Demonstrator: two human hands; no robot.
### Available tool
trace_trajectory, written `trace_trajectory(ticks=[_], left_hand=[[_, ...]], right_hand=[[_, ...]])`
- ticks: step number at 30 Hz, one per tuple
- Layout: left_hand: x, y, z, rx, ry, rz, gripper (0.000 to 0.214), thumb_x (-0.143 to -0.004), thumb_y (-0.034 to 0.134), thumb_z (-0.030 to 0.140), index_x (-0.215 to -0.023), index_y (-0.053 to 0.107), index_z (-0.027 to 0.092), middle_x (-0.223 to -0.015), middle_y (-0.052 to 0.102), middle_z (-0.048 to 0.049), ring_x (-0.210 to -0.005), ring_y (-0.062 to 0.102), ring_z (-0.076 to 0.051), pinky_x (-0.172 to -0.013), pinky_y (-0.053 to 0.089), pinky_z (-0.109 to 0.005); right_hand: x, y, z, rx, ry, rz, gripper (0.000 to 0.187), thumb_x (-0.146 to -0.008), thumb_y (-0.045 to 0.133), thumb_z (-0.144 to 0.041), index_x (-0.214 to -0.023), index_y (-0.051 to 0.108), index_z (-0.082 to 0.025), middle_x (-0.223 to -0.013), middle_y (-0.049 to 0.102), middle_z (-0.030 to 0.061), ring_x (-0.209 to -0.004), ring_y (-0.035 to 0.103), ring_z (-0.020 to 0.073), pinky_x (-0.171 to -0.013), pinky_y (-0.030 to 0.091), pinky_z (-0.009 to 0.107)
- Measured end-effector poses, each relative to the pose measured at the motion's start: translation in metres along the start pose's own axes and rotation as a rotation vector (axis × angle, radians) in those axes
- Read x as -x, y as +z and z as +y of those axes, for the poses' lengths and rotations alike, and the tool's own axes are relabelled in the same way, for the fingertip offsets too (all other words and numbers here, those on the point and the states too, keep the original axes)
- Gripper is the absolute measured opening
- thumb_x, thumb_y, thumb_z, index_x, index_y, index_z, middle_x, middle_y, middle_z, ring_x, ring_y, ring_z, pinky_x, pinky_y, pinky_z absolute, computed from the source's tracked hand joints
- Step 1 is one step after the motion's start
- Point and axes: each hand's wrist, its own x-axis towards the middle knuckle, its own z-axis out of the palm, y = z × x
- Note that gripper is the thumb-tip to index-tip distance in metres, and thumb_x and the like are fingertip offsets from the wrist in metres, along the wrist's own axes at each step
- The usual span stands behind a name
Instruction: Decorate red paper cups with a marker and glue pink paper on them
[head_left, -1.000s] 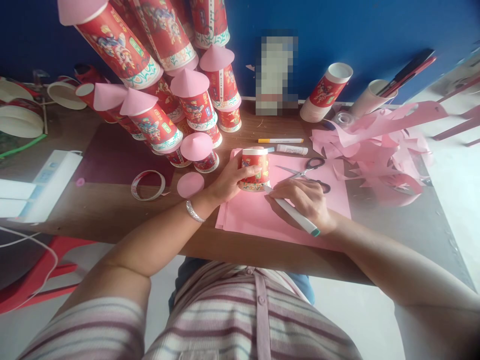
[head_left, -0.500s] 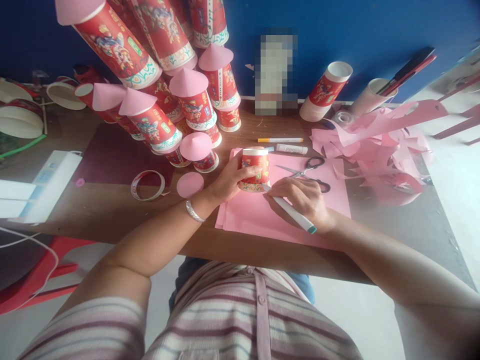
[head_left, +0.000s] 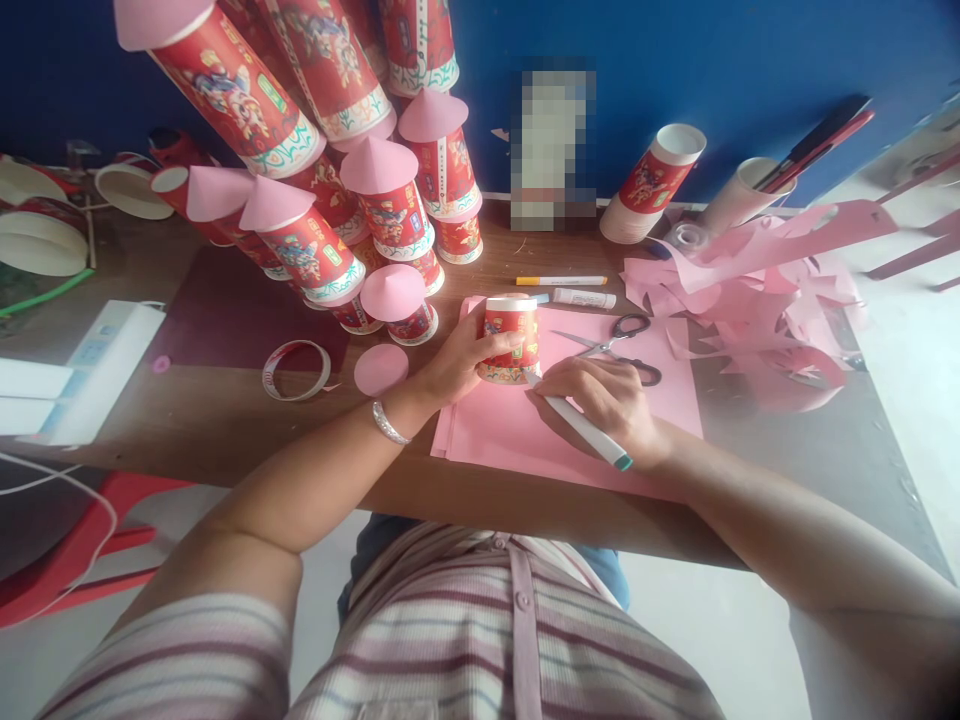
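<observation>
My left hand [head_left: 454,365] is wrapped round a small red printed paper cup [head_left: 511,338] that stands rim down on a sheet of pink paper [head_left: 517,425]. My right hand [head_left: 604,400] grips a white marker [head_left: 581,430] with a green end, its tip touching the paper at the cup's base. Black-handled scissors [head_left: 619,335] lie open on the pink paper just beyond my right hand. A pink paper disc [head_left: 380,369] lies on the wooden table [head_left: 225,410] left of the sheet.
A stack of red cups with pink cone tops [head_left: 360,190] rises at the back left. A pile of pink paper offcuts [head_left: 757,290] lies at the right. A yellow-ended pen [head_left: 561,281], a glue stick [head_left: 583,298] and a cut cup ring [head_left: 295,369] lie nearby.
My right hand and the marker have shifted very slightly at the cup's base. The left hand and cup have stayed put.
</observation>
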Motion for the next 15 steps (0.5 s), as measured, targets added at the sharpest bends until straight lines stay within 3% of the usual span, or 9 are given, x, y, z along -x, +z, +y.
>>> trace_trajectory(ticks=[15], left_hand=[[0.0027, 0.0038, 0.0053, -0.011, 0.013, 0.024, 0.041, -0.075, 0.090, 0.045, -0.102, 0.072, 0.020, -0.096, 0.071, -0.0057, -0.095, 0.070, -0.025, -0.084, 0.056, -0.038]], right_hand=[[0.0010, -0.0010, 0.0010, -0.041, -0.022, 0.056, 0.029, -0.093, 0.074, -0.002, -0.109, 0.061, -0.022, -0.078, 0.072, -0.0025, -0.064, 0.070, 0.0149, -0.059, 0.055, 0.026]])
